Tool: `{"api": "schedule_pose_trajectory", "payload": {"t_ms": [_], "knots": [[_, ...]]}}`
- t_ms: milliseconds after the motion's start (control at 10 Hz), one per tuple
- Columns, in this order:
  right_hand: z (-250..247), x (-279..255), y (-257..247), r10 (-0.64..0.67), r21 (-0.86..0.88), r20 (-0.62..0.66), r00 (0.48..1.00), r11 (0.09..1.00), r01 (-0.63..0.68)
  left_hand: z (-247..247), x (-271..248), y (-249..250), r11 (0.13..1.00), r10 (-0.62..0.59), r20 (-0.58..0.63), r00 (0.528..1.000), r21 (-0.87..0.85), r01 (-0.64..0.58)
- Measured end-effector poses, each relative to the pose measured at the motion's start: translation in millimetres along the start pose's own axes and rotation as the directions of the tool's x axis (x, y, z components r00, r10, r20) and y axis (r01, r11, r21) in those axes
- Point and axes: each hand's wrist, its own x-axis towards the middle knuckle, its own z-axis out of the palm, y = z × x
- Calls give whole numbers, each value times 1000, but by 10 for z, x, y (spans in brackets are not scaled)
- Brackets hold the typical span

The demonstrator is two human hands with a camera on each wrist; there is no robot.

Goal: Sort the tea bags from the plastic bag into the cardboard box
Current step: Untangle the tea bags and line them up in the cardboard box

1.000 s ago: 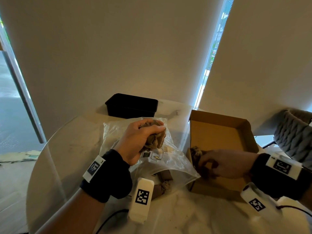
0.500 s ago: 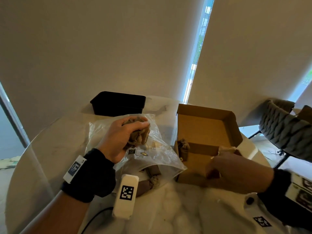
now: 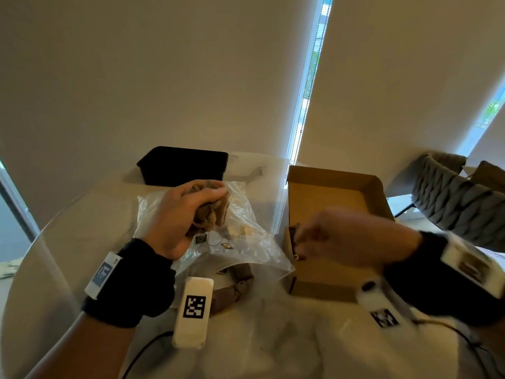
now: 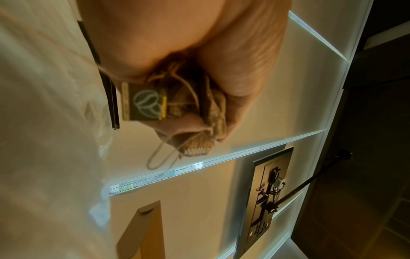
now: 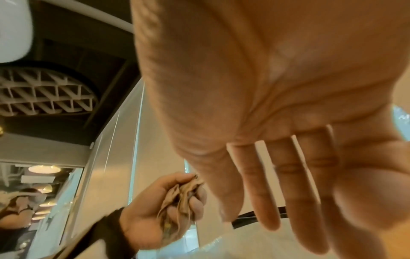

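My left hand [image 3: 188, 212] grips a bunch of brown tea bags [image 3: 211, 214] with strings and tags, just above the clear plastic bag [image 3: 246, 242]. The left wrist view shows the bunch [image 4: 190, 108] squeezed in the curled fingers [image 4: 239, 73]. The open cardboard box [image 3: 341, 192] stands to the right of the bag. A tea bag [image 3: 294, 233] leans against its left wall. My right hand [image 3: 328, 236], blurred, hovers over the box's left part. In the right wrist view its fingers [image 5: 277, 184] are straight and hold nothing.
A black tray [image 3: 185, 165] stands at the back of the round marble table [image 3: 68, 242]. More brown tea bags [image 3: 235, 285] lie at the plastic bag's near end. A grey woven chair [image 3: 459, 206] stands at the right, beyond the table.
My right hand has swung left from the box's front right to its left part. The left hand has kept the bunch of tea bags above the plastic bag.
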Motion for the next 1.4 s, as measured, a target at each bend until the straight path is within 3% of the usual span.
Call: {"api": "schedule_pose_trajectory", "payload": {"t_ms": [100,200,300,500,700,900,1100,1200,1300,1400], "knots": [[-237,613,-259,-33,78,-2,999,996,33,-6,-15,2,1000,-3,-7,1000,2,3],[-230,1175,-516,79,62,163,983,994,-90,-50,-13,-10,1000,-11,-27,1000,26,12],[-19,1444,-658,131,45,288,949,988,-150,-83,-7,5,1000,-11,-49,999,-7,10],[153,1618,-910,82,64,387,918,991,-116,-131,-5,57,1000,-18,-92,996,-15,17],[16,1578,-1179,-58,-7,260,964,998,62,-170,-71,129,1000,8,-150,989,27,-4],[-127,1562,-1089,-147,257,227,963,963,86,-218,-61,96,995,24,-200,979,105,-3],[-380,1168,-714,-73,269,-14,997,960,74,-65,-75,79,994,43,-165,985,107,-25],[-392,743,-546,-169,507,-48,984,845,170,72,-51,45,992,17,-137,990,127,0],[-277,515,-492,-189,535,-184,965,804,260,262,-33,72,989,7,-57,998,146,2],[-169,480,-420,-111,517,-363,925,802,299,364,-29,110,991,-2,3,1000,137,2]]}}
